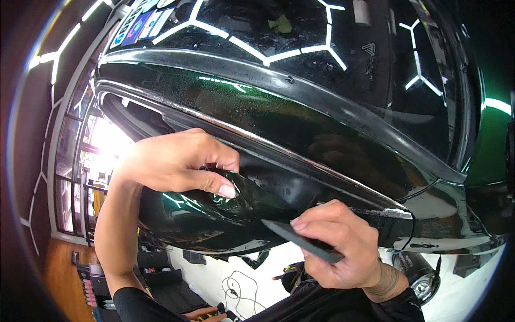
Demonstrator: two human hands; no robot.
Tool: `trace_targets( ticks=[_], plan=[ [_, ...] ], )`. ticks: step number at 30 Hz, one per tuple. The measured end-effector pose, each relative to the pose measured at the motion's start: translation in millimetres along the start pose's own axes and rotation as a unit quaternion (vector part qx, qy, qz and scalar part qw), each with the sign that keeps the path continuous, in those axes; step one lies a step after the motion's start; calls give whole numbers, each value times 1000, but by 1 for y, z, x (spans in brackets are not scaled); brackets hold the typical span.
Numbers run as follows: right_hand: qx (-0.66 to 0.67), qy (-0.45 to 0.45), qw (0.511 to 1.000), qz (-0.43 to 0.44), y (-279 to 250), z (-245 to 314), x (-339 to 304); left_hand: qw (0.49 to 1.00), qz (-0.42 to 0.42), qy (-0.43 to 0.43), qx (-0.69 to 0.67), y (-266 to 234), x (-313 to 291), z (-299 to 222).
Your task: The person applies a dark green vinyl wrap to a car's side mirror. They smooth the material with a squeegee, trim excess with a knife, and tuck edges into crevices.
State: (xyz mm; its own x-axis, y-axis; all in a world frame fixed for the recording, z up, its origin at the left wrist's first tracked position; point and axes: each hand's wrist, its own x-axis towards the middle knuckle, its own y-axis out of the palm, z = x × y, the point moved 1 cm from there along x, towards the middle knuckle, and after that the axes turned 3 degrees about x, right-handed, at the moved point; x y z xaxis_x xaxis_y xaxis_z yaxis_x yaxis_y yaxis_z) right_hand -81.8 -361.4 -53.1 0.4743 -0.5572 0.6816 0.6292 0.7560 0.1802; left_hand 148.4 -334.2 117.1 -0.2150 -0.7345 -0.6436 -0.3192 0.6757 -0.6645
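My left hand reaches over the dark green, glossy housing of a car's side mirror. Its thumb and fingers pinch a wrinkled piece of glossy film at the housing's upper part. How far that film spreads over the housing I cannot tell. Lower and to the right, my right hand grips a thin, flat black squeegee between thumb and fingers. The tip of the squeegee points up and left at the mirror's lower right side; whether it touches the surface is unclear.
Behind the mirror runs the chrome window trim, with the wet, reflective windshield above. On the white floor below lies a looped thin cable. A black case stands at lower left, and a round chrome-and-black object at lower right.
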Motion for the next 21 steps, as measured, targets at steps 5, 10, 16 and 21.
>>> trace_targets(
  ticks=[5,10,16,21],
  plan=[
    [20,5,999,42,8,2,2,1000,4,-15,-24,3,12,1],
    [6,-3,998,57,15,-2,-1,993,-92,36,61,15,8,-2],
    [-10,15,999,33,19,-3,8,996,-69,26,47,14,7,2],
    [-17,-5,999,46,23,-2,17,993,-82,5,86,16,12,-6]
  ],
)
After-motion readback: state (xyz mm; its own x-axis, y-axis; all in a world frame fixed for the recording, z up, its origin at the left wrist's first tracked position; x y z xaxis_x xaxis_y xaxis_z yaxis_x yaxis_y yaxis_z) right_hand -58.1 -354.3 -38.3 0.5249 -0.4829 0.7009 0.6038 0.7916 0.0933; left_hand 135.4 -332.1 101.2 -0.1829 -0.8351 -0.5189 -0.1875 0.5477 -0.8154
